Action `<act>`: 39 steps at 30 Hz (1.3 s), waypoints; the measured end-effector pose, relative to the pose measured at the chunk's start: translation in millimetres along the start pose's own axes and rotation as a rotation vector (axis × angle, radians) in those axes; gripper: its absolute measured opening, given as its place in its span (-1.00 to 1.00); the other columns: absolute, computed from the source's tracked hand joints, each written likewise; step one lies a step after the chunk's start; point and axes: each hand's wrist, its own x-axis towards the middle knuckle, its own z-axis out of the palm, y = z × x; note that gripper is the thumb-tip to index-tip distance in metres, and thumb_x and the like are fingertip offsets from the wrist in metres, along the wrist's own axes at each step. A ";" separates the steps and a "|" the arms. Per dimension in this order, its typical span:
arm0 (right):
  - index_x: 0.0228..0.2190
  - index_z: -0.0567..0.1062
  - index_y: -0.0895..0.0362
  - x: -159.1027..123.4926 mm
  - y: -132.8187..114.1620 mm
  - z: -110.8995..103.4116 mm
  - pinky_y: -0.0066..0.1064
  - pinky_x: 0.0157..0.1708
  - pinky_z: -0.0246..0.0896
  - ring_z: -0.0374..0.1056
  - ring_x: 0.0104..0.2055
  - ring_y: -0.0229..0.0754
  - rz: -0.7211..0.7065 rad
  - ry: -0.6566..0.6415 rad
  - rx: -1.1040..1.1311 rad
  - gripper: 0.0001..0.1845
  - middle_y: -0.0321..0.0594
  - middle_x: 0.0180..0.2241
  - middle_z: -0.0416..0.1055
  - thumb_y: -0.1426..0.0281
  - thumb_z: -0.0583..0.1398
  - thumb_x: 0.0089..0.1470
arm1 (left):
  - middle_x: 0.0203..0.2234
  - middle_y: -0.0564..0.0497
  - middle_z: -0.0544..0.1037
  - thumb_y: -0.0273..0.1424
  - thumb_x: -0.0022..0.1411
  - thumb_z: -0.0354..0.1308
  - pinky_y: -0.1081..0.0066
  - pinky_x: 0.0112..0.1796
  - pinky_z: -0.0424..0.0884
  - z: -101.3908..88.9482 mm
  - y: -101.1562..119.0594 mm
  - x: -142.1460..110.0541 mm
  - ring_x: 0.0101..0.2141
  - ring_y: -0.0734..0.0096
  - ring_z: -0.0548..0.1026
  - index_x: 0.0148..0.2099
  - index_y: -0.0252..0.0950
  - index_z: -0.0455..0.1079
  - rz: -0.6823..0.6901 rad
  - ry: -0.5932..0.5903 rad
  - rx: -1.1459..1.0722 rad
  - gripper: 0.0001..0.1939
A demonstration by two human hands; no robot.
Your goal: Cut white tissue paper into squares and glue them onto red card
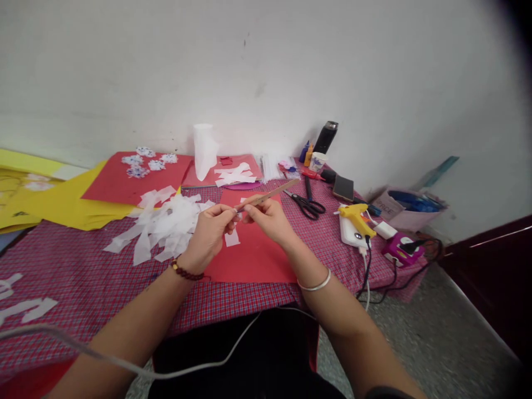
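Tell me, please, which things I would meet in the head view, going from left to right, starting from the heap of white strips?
Heap of white strips → left hand → right hand → black-handled scissors → yellow glue gun → purple power socket.

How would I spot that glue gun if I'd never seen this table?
On the checked tablecloth, look right of the person's right hand. There the glue gun lies on a white device, its yellow body unlike the purple socket block nearby.
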 end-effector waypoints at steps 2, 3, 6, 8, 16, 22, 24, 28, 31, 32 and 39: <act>-0.36 0.49 0.12 0.1 -0.5 -1.4 -0.44 -0.41 0.36 0.37 -0.49 -0.33 -0.002 0.024 0.044 -0.76 -0.27 -0.42 0.49 0.19 0.24 0.09 | -0.64 0.07 0.45 -0.39 -0.03 0.24 0.50 -0.57 0.17 0.0 -0.8 -0.7 -0.63 0.58 0.27 -0.54 -0.32 0.40 0.045 0.015 0.023 -0.87; -0.35 0.49 0.12 0.3 -0.6 -2.0 -0.44 -0.42 0.36 0.36 -0.49 -0.34 0.001 0.037 0.063 -0.75 -0.27 -0.42 0.49 0.18 0.24 0.08 | -0.64 0.07 0.45 -0.39 -0.02 0.24 0.50 -0.56 0.18 -0.2 -1.5 -1.1 -0.63 0.58 0.27 -0.53 -0.32 0.41 0.071 0.023 0.041 -0.87; -0.34 0.50 0.11 0.5 -0.8 -3.0 -0.45 -0.43 0.34 0.34 -0.51 -0.35 0.018 0.049 0.095 -0.74 -0.30 -0.45 0.46 0.16 0.25 0.08 | -0.63 0.07 0.45 -0.39 0.03 0.23 0.49 -0.55 0.18 -1.4 -4.7 -1.8 -0.62 0.56 0.28 -0.50 -0.31 0.43 0.135 0.031 0.114 -0.88; -0.34 0.51 0.11 0.5 -0.5 -2.8 -0.45 -0.43 0.34 0.34 -0.51 -0.35 0.027 0.037 0.100 -0.74 -0.31 -0.47 0.45 0.16 0.24 0.08 | -0.62 0.07 0.45 -0.38 0.05 0.22 0.48 -0.55 0.18 -2.1 -6.7 -2.0 -0.61 0.56 0.28 -0.50 -0.31 0.44 0.162 0.021 0.152 -0.87; -0.35 0.47 0.12 2.7 3.6 -0.7 -0.46 -0.45 0.34 0.34 -0.53 -0.36 0.043 0.060 0.117 -0.72 -0.33 -0.47 0.45 0.17 0.28 0.03 | -0.63 0.09 0.45 -0.41 0.03 0.20 0.49 -0.56 0.17 -1.0 -6.8 -3.4 -0.62 0.56 0.28 -0.51 -0.30 0.43 0.166 0.010 0.163 -0.89; -0.34 0.47 0.12 3.4 4.0 -1.6 -0.48 -0.49 0.33 0.36 -0.54 -0.36 0.046 0.077 0.145 -0.67 -0.31 -0.47 0.49 0.12 0.31 -0.01 | -0.66 0.10 0.43 -0.42 0.03 0.19 0.49 -0.57 0.17 -0.5 -8.4 -2.2 -0.63 0.56 0.29 -0.51 -0.30 0.43 0.169 0.010 0.156 -0.89; -0.35 0.48 0.12 2.5 2.8 -1.6 -0.47 -0.48 0.33 0.35 -0.53 -0.36 0.039 0.073 0.152 -0.70 -0.31 -0.45 0.50 0.14 0.30 0.01 | -0.66 0.10 0.42 -0.44 0.02 0.17 0.49 -0.57 0.17 -0.5 -8.4 -2.1 -0.63 0.56 0.29 -0.51 -0.30 0.43 0.176 0.010 0.161 -0.90; -0.36 0.49 0.11 0.9 1.4 -1.0 -0.46 -0.45 0.33 0.35 -0.52 -0.37 0.011 0.055 0.144 -0.76 -0.29 -0.42 0.51 0.19 0.27 0.06 | -0.67 0.11 0.41 -0.46 0.02 0.15 0.48 -0.57 0.17 -0.6 -7.6 -2.8 -0.63 0.56 0.28 -0.51 -0.30 0.43 0.195 0.018 0.168 -0.90; -0.36 0.48 0.12 1.1 2.8 -0.5 -0.46 -0.46 0.33 0.35 -0.52 -0.37 0.010 0.049 0.143 -0.77 -0.32 -0.45 0.49 0.20 0.27 0.06 | -0.69 0.12 0.39 -0.46 0.02 0.15 0.48 -0.56 0.16 -0.4 -7.6 -2.8 -0.63 0.55 0.27 -0.52 -0.30 0.44 0.197 0.021 0.174 -0.90; -0.35 0.48 0.12 1.5 3.7 -0.4 -0.46 -0.46 0.33 0.35 -0.52 -0.36 0.011 0.051 0.141 -0.77 -0.33 -0.47 0.47 0.20 0.27 0.06 | -0.69 0.12 0.39 -0.46 0.02 0.15 0.48 -0.56 0.16 -0.2 -7.6 -2.7 -0.63 0.55 0.27 -0.51 -0.30 0.44 0.195 0.021 0.174 -0.90; -0.33 0.45 0.12 3.1 7.5 -1.5 -0.44 -0.45 0.34 0.35 -0.52 -0.34 0.010 0.057 0.115 -0.77 -0.32 -0.47 0.47 0.21 0.26 0.06 | -0.67 0.11 0.41 -0.48 -0.01 0.14 0.49 -0.57 0.16 0.4 -6.6 -3.6 -0.63 0.56 0.28 -0.52 -0.31 0.43 0.181 0.023 0.152 -0.91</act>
